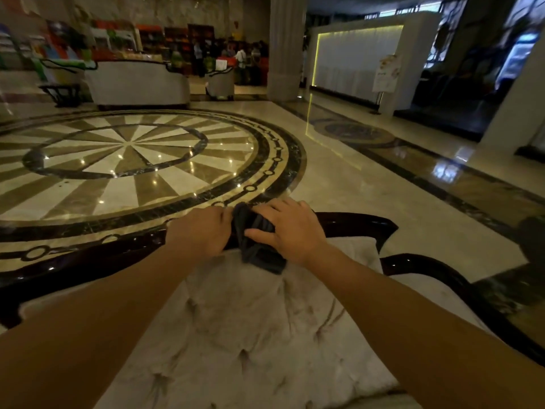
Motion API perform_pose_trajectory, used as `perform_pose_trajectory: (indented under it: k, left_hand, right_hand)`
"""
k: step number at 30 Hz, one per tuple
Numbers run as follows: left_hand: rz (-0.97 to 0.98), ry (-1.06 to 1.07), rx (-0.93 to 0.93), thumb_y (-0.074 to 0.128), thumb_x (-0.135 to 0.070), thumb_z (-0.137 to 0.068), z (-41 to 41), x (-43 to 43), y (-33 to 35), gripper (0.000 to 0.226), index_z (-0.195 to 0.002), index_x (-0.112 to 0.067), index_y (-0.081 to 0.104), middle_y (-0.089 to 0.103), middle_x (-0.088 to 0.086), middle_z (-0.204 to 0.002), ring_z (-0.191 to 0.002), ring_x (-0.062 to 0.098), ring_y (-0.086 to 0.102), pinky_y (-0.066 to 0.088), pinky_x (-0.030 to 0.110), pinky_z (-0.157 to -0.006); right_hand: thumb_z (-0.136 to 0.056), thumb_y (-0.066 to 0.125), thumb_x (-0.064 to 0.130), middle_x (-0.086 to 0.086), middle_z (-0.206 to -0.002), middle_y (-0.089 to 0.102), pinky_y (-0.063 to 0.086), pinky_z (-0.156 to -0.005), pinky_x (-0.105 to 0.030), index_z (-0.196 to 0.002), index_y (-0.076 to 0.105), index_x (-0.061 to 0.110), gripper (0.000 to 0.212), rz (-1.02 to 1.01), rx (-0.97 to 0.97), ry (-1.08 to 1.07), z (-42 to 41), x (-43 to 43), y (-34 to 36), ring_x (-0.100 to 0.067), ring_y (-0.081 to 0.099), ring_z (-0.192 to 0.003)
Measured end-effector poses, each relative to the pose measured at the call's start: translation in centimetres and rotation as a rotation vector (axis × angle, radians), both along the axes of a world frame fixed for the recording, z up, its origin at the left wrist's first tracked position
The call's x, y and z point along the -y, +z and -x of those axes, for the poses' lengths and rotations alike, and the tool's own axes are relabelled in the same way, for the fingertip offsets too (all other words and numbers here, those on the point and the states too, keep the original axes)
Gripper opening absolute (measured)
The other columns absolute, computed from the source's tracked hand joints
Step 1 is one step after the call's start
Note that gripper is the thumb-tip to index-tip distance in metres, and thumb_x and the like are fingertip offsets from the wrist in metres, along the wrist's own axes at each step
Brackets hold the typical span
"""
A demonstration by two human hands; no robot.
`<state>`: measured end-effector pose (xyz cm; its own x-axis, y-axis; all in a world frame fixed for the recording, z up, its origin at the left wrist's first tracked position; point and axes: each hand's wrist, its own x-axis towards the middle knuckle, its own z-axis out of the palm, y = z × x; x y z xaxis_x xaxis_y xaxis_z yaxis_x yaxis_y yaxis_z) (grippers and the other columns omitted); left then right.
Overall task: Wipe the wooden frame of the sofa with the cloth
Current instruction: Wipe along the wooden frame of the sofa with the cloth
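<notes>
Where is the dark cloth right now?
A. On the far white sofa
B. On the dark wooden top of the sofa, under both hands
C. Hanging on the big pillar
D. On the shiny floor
B: the dark cloth is bunched on the glossy dark wooden frame at the sofa's top, with the left hand and right hand both on it.

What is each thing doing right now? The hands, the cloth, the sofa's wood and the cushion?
Left hand: resting on the wooden frame, fingers curled at the cloth's edge.
Right hand: pressed flat on top of the cloth.
Cloth: dark, bunched up, draped over the frame between both hands.
Wooden frame: dark and glossy, partly covered by the cloth.
Tufted cushion: pale, buttoned, lying under the arms.
</notes>
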<state>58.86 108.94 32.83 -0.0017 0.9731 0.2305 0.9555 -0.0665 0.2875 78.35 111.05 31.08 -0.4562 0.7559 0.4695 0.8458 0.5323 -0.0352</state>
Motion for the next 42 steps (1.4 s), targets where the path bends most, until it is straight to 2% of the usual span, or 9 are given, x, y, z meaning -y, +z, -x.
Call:
perform_pose_trajectory:
  k: [7, 12, 15, 20, 24, 28, 32, 36, 42]
  left_hand:
    - [-0.054, -0.149, -0.105, 0.016, -0.052, -0.096, -12.6, -2.0, -0.2, 0.049, -0.098, -0.026, 0.058, 0.066, 0.002, -0.085, -0.075, 0.024, 0.062, 0.052, 0.045, -0.075]
    - [0.079, -0.055, 0.071, 0.015, -0.061, -0.093, -20.9, -5.3, -0.5, 0.061, -0.107, -0.027, 0.063, 0.068, 0.006, -0.105, -0.096, 0.028, 0.061, 0.045, 0.048, -0.09]
    - [0.103, -0.067, 0.128, 0.018, -0.059, -0.094, -26.9, -7.1, -1.3, 0.059, -0.117, -0.025, 0.06, 0.063, 0.009, -0.122, -0.11, 0.031, 0.056, 0.037, 0.045, -0.091]
    - [-0.07, -0.183, -0.125, 0.023, -0.051, -0.096, -34.5, -7.9, -4.0, 0.041, -0.096, -0.019, 0.048, 0.062, 0.005, -0.085, -0.074, 0.025, 0.059, 0.05, 0.045, -0.074]
    - [-0.23, -0.284, -0.124, 0.034, -0.034, -0.097, -38.0, -9.4, -5.4, 0.025, -0.098, -0.013, 0.047, 0.056, 0.008, -0.086, -0.072, 0.028, 0.057, 0.051, 0.048, -0.069]
    - [-0.041, -0.211, -0.383, 0.04, -0.03, -0.091, -39.7, -11.5, -6.3, 0.021, -0.1, -0.015, 0.051, 0.054, 0.008, -0.09, -0.084, 0.03, 0.056, 0.047, 0.042, -0.073]
    - [-0.035, -0.172, -0.536, 0.045, -0.032, -0.087, -40.3, -12.4, -7.2, 0.018, -0.083, -0.016, 0.051, 0.039, 0.001, -0.065, -0.067, 0.025, 0.049, 0.041, 0.037, -0.064]
    - [-0.159, -0.275, -0.523, 0.043, -0.026, -0.087, -42.0, -12.2, -7.7, 0.015, -0.081, -0.015, 0.05, 0.042, 0.002, -0.062, -0.054, 0.021, 0.044, 0.036, 0.034, -0.055]
    - [-0.113, -0.226, -0.579, 0.044, -0.024, -0.089, -44.0, -13.0, -8.6, 0.022, -0.091, -0.007, 0.058, 0.06, 0.017, -0.086, -0.071, 0.028, 0.049, 0.038, 0.036, -0.065]
  right_hand:
    - [-0.086, 0.032, 0.068, 0.0, -0.109, 0.064, 0.031, -0.076, -0.036, -0.118, 0.061, 0.022, 0.063, -0.022, -0.032, 0.012, -9.6, -3.0, -1.8, -0.025, 0.055, -0.096]
    - [-0.088, 0.043, 0.062, 0.0, -0.103, 0.065, 0.03, -0.072, -0.033, -0.11, 0.062, 0.02, 0.052, -0.07, -0.143, 0.054, -17.6, -5.3, -4.0, -0.024, 0.055, -0.089]
    - [-0.088, 0.05, 0.059, -0.001, -0.11, 0.066, 0.035, -0.073, -0.036, -0.112, 0.064, 0.018, 0.049, -0.041, -0.273, 0.048, -23.7, -6.6, -6.5, -0.025, 0.055, -0.092]
    - [-0.087, 0.051, 0.057, -0.001, -0.118, 0.061, 0.047, -0.078, -0.037, -0.127, 0.058, 0.024, 0.052, 0.137, -0.662, 0.043, -27.9, -7.1, -10.5, -0.021, 0.057, -0.102]
    - [-0.09, 0.047, 0.058, 0.002, -0.103, 0.061, 0.049, -0.077, -0.039, -0.113, 0.054, 0.033, 0.035, 0.287, -1.018, 0.004, -28.5, -6.1, -14.7, -0.022, 0.06, -0.093]
    - [-0.094, 0.034, 0.054, -0.005, -0.124, 0.065, 0.042, -0.089, -0.043, -0.126, 0.063, 0.02, 0.056, 0.238, -0.53, -0.098, -29.4, -5.2, -19.0, -0.027, 0.057, -0.11]
    - [-0.095, 0.041, 0.055, -0.003, -0.148, 0.05, 0.028, -0.113, -0.046, -0.133, 0.06, 0.015, 0.058, 0.188, -0.155, -0.067, -33.4, -6.6, -18.9, -0.027, 0.039, -0.139]
    - [-0.089, 0.039, 0.057, -0.005, -0.16, 0.032, 0.017, -0.116, -0.061, -0.151, 0.032, 0.03, 0.068, 0.281, -0.191, -0.045, -34.7, -6.6, -18.5, -0.03, 0.034, -0.142]
    - [-0.096, 0.026, 0.065, 0.003, -0.122, 0.067, 0.028, -0.106, -0.056, -0.113, 0.069, 0.032, 0.057, 0.213, -0.067, -0.146, -33.2, -6.1, -19.3, -0.031, 0.051, -0.121]
